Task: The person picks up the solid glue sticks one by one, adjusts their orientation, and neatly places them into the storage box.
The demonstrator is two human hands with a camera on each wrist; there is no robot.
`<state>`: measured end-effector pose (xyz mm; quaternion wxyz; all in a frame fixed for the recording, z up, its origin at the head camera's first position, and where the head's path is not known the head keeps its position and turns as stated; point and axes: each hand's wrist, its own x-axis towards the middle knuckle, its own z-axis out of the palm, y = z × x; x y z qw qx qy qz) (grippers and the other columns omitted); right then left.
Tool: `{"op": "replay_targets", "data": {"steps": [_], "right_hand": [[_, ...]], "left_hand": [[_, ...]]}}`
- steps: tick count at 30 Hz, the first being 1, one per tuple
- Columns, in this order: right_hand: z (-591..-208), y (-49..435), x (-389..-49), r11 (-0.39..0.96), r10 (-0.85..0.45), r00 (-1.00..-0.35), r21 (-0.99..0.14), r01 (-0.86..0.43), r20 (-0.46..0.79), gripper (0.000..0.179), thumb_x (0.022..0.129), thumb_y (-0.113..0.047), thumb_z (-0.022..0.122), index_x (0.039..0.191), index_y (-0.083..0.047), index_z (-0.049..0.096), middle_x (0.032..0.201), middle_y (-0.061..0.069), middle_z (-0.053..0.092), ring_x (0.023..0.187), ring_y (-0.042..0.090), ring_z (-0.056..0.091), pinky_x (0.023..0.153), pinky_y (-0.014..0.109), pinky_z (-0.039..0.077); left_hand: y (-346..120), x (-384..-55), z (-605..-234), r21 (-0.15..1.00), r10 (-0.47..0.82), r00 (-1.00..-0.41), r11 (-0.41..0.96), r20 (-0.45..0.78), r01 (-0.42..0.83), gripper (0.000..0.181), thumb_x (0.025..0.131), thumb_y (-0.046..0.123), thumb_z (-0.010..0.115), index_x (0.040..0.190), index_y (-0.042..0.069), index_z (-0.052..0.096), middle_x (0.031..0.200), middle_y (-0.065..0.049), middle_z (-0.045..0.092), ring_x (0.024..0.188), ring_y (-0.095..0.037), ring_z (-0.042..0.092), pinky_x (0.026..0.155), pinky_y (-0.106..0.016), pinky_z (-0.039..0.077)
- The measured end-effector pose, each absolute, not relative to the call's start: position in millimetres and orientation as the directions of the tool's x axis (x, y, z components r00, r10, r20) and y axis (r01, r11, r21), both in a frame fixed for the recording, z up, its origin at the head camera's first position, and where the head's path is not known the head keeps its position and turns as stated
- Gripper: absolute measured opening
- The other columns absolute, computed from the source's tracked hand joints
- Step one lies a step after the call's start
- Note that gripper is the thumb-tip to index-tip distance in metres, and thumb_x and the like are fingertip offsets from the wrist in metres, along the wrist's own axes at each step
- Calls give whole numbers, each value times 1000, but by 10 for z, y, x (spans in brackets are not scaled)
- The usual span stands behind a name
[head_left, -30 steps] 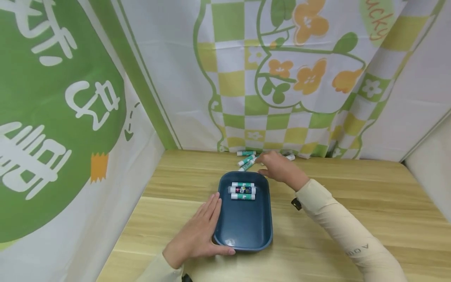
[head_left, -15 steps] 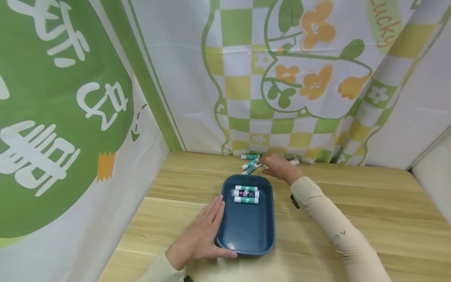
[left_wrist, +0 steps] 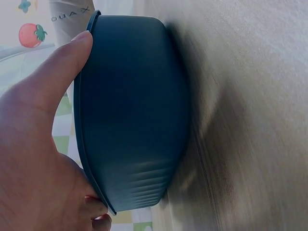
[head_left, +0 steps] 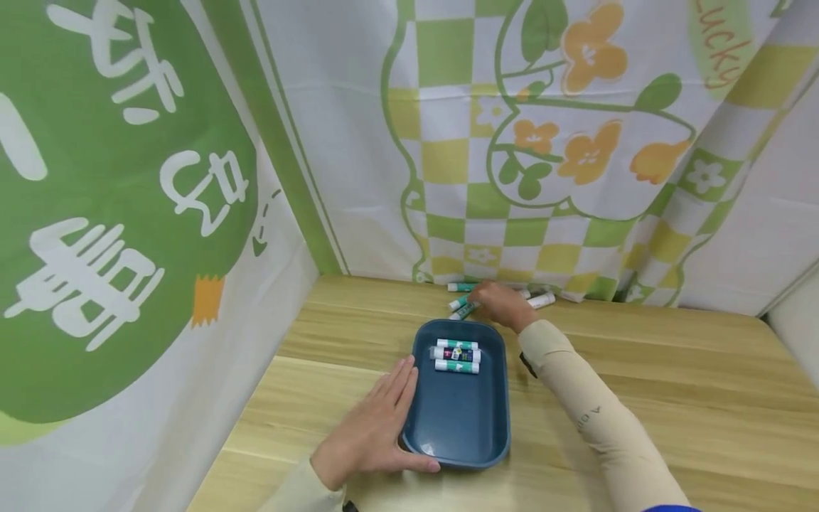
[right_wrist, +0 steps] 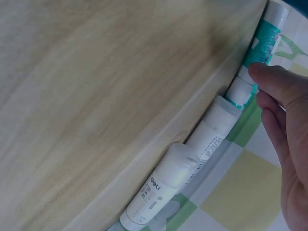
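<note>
A dark blue tray (head_left: 456, 419) stands on the table, with three glue sticks inside near its far end: two green-and-white ones and a dark-labelled glue stick (head_left: 456, 354) between them. My left hand (head_left: 377, 427) rests against the tray's left side, fingers straight, the thumb along the near rim; the left wrist view shows this thumb (left_wrist: 82, 43) on the rim. Beyond the tray, my right hand (head_left: 502, 302) is among loose glue sticks. In the right wrist view, its thumb and fingers pinch the end of a green-and-white glue stick (right_wrist: 262, 43); the fingertips are partly hidden.
Another green-labelled glue stick (head_left: 461, 287) lies by the curtain (head_left: 448, 206) at the table's back edge. Right of my hand are white glue sticks, one marked "deli" (right_wrist: 159, 187). A printed cloth wall (head_left: 96, 213) borders the table's left side.
The whole head view has shifted slightly, so the scene sits further right and lower. My right hand has edged further over the angled glue sticks. My left hand stays at the tray.
</note>
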<state>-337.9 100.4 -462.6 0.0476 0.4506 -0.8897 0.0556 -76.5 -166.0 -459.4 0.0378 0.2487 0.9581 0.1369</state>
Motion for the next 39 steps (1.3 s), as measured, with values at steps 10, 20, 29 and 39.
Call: {"op": "replay_targets", "data": {"steps": [10, 20, 29, 39], "right_hand": [[-4698, 871, -3457, 592, -806, -586, 74, -803, 86, 16, 89, -4, 83, 104, -10, 81, 103, 8, 80, 96, 23, 76, 83, 37, 65], [-4704, 889, -3451, 581, -813, -574, 62, -812, 98, 11, 89, -12, 85, 97, -11, 80, 98, 6, 79, 89, 21, 75, 78, 36, 65], [-4451, 998, -3384, 617, -784, -614, 3, -787, 92, 9, 91, -9, 82, 99, -9, 80, 104, 8, 78, 96, 24, 73, 82, 41, 64], [-4095, 1121, -3168, 610, -782, -614, -69, -789, 107, 8, 93, -6, 80, 101, -6, 78, 105, 11, 78, 96, 26, 74, 82, 42, 63]], "left_hand": [[-1672, -759, -4595, 265, 487, -873, 843, -8, 468, 140, 77, 94, 59, 168, -1, 13, 179, -18, 4, 167, -34, 8, 134, -49, 24], [-1666, -751, -4598, 260, 484, -875, 847, -18, 463, 139, 77, 94, 59, 168, -1, 13, 179, -18, 3, 167, -35, 8, 134, -49, 24], [-1664, -770, -4596, 262, 483, -875, 848, -28, 460, 140, 77, 95, 57, 169, 2, 10, 179, -17, 1, 167, -35, 8, 134, -48, 23], [-1673, -777, -4617, 253, 487, -873, 847, -15, 468, 140, 76, 95, 57, 168, -1, 13, 179, -18, 1, 167, -33, 5, 134, -49, 22]]}}
